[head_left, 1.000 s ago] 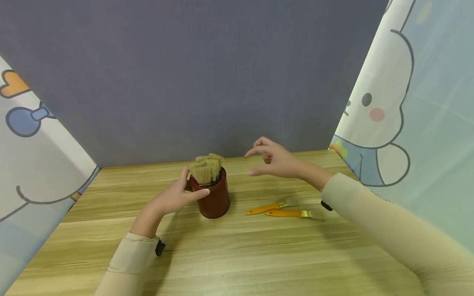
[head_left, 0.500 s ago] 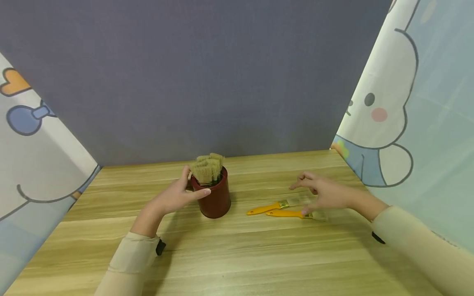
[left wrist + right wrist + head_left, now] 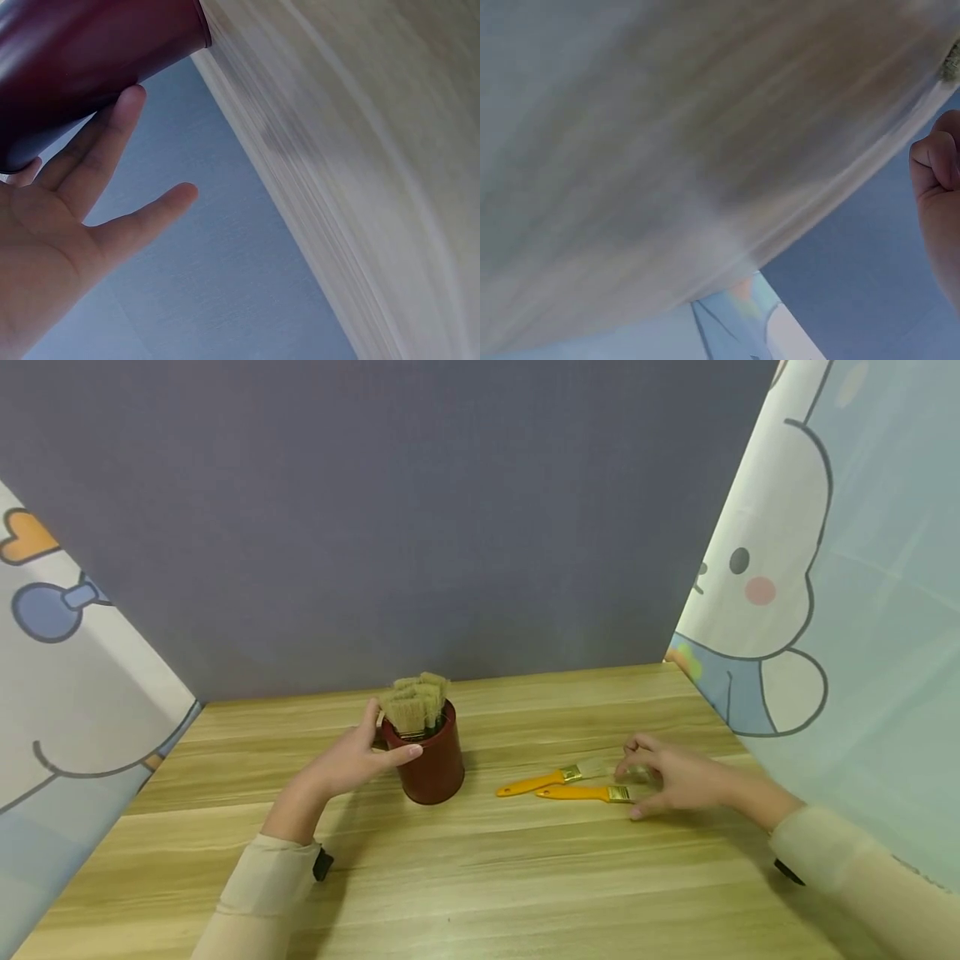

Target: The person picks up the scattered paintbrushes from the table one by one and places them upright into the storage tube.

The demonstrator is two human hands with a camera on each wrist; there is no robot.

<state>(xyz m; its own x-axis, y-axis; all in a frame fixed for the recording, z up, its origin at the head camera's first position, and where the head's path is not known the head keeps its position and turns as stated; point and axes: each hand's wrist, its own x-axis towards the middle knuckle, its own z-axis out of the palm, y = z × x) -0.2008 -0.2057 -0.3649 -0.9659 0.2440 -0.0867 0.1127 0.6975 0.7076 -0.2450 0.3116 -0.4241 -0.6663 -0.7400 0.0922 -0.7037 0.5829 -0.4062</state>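
Note:
On the wooden table stands a dark red cup [image 3: 433,772] with several paintbrushes [image 3: 412,703] in it, bristles up. My left hand [image 3: 348,764] holds the cup from the left, thumb along its front rim. In the left wrist view, fingers [image 3: 101,146] rest against the cup's side, and the little finger sticks out free. Two orange-handled paintbrushes lie to the right: an upper paintbrush [image 3: 536,782] and a lower paintbrush [image 3: 581,792]. Around the lower brush's bristle end my right hand [image 3: 678,781] is spread, thumb and fingers apart. The right wrist view shows only bent fingers [image 3: 937,161].
A grey panel [image 3: 435,527] stands behind the table [image 3: 450,893]. Cartoon-printed curtains hang at the left [image 3: 82,693] and right [image 3: 870,610] sides.
My right hand has moved right and down, from beside the cup to the bristle ends of the lying paintbrushes. The left hand and the cup have stayed in place.

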